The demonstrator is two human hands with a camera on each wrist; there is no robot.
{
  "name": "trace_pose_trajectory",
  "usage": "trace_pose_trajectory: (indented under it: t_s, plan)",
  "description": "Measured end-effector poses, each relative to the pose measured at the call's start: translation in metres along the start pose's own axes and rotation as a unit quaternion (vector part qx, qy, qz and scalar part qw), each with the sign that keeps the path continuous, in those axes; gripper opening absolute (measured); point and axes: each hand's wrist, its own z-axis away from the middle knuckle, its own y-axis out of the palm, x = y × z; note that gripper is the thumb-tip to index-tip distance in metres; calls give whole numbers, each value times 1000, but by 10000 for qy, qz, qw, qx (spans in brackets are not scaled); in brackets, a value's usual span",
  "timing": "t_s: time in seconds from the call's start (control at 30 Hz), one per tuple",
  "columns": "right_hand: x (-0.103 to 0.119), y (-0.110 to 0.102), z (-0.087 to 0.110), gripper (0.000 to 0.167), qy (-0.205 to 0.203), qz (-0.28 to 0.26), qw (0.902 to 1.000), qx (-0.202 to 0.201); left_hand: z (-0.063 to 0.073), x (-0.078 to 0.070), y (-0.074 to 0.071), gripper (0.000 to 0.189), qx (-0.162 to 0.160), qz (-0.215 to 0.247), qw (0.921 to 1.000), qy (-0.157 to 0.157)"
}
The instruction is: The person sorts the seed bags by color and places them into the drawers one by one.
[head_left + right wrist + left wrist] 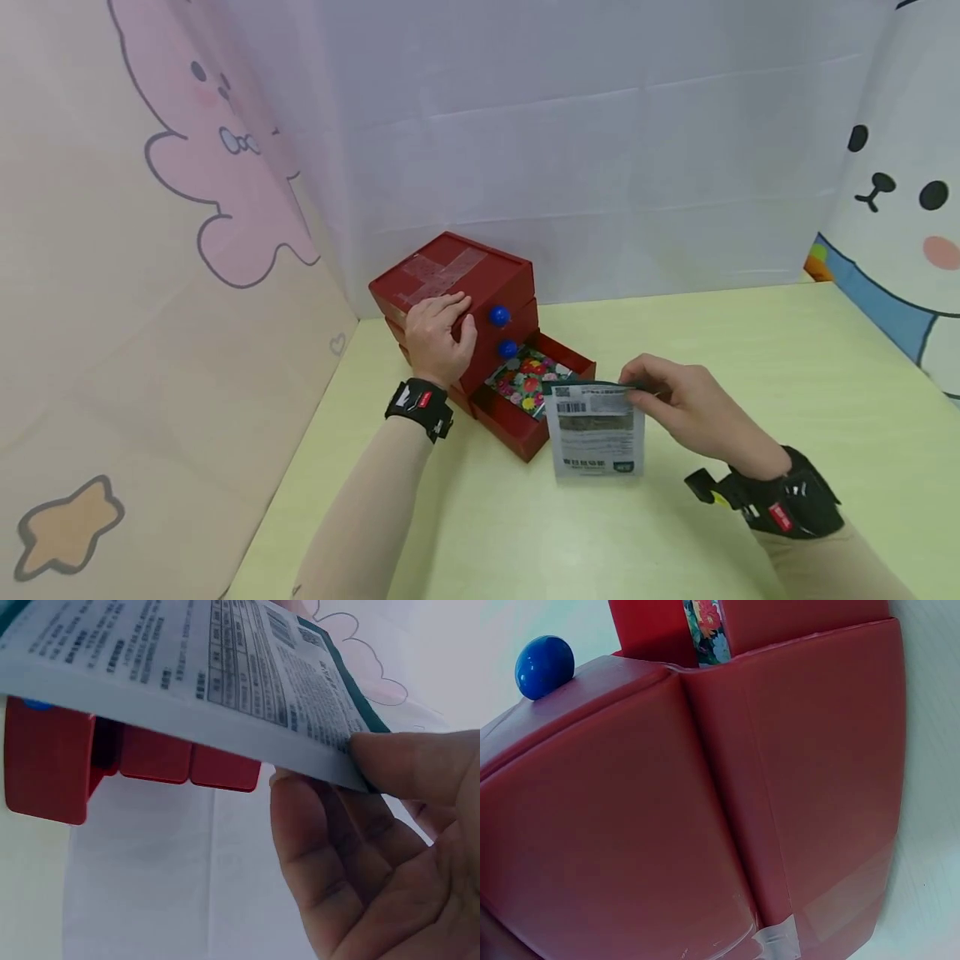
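A red chest of drawers [495, 271] stands on the table near the back wall. My left hand [438, 337] rests on its top near the side edge, fingers laid over the surface. The bottom drawer [517, 433] is pulled out, with a floral-patterned item [531, 392] lying inside. My right hand [686, 408] pinches a flat white printed packet [597, 442] by its dark green top corner; the packet hangs just in front of the drawer. In the right wrist view, the thumb [412, 761] presses the packet [247, 675] against the fingers. The left wrist view shows the chest's side [607, 825].
Two blue round knobs, an upper knob [499, 316] and a lower knob [508, 348], stick out from the chest's front. Clear tape [442, 275] crosses its top. A pale yellow table [750, 358] spreads to the right. A cartoon-printed cloth [187, 375] borders the left.
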Motion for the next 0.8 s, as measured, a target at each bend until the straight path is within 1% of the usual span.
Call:
trace_pose_trajectory:
  t_s: [0.13,0.27,0.37,0.47,0.6,0.7,0.8]
  plan:
    - [4,-4,1,30,-50,283,9996,-73,-1,-1,0,32,46,-19,10000,0]
    - [5,-5,2,41,-29,546,9985,30,0,0,-1,33,69,-36,10000,-33]
    - [5,-4,2,41,-168,613,9980,-8,0,0,0,33,52,-39,10000,-55]
    - [5,-3,2,38,-393,601,9971,-263,0,-1,0,33,31,-40,10000,-44]
    - [8,-2,2,38,-672,506,9939,-714,-1,-1,-1,32,2,-41,10000,42]
    - [9,-2,1,37,-897,559,9888,-1054,-1,-1,-1,32,14,-56,10000,62]
    - [9,-2,-1,38,-1075,662,9828,-1349,-1,-1,-1,32,34,-100,9999,15]
